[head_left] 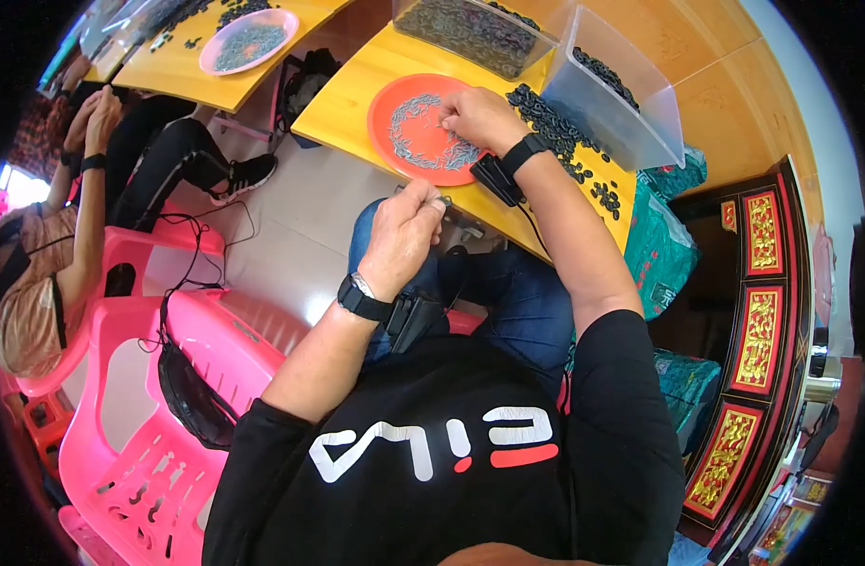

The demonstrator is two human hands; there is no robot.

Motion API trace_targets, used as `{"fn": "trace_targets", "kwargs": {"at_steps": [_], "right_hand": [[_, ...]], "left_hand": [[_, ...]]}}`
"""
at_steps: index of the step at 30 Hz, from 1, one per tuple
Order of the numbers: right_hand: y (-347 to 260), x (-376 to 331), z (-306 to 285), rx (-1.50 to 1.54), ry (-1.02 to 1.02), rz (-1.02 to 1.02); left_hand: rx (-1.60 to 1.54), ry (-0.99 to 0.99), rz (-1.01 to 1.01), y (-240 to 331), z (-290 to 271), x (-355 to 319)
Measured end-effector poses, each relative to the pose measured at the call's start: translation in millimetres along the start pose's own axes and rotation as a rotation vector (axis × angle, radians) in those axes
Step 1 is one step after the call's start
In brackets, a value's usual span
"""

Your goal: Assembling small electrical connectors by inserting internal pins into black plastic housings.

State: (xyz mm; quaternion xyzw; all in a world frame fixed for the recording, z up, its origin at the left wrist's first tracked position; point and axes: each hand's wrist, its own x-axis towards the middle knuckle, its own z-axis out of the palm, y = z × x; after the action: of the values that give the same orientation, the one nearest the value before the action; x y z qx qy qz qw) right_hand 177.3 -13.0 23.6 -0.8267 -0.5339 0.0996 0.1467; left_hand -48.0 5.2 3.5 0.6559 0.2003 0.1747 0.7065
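Note:
My right hand (480, 118) reaches over an orange plate (387, 106) on a yellow table (343, 108), fingers pinched among several small grey metal pieces (415, 141) spread on the plate. My left hand (404, 236) hovers just off the table's near edge, above my lap, fingers closed on a small grey piece. Both wrists wear black bands. A heap of small black parts (555, 127) lies on the table right of the plate.
Two clear plastic bins (631, 118) with dark parts stand at the table's far side. A pink plate (249, 42) sits on a second yellow table at left. Another person (46, 264) sits on pink chairs (140, 443) left. Green sacks (659, 245) and a dark gilded cabinet (753, 330) stand right.

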Motion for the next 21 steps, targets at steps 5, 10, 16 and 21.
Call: {"fn": "trace_targets", "kwargs": {"at_steps": [5, 10, 16, 21], "right_hand": [[-6.9, 11.2, 8.7, 0.045, -0.004, -0.097], [-10.8, 20.4, 8.4, -0.043, -0.129, -0.071], [-6.8, 26.2, 21.5, -0.194, -0.093, -0.076], [-8.0, 16.7, 10.8, -0.11, 0.002, -0.101]], "left_hand": [[-0.001, -0.006, 0.001, 1.0, 0.2, -0.3], [-0.002, -0.019, 0.007, 1.8, -1.4, -0.9], [0.008, -0.026, 0.009, 3.4, -1.0, -0.1], [-0.01, 0.011, 0.011, 2.2, -1.2, 1.3]]}}
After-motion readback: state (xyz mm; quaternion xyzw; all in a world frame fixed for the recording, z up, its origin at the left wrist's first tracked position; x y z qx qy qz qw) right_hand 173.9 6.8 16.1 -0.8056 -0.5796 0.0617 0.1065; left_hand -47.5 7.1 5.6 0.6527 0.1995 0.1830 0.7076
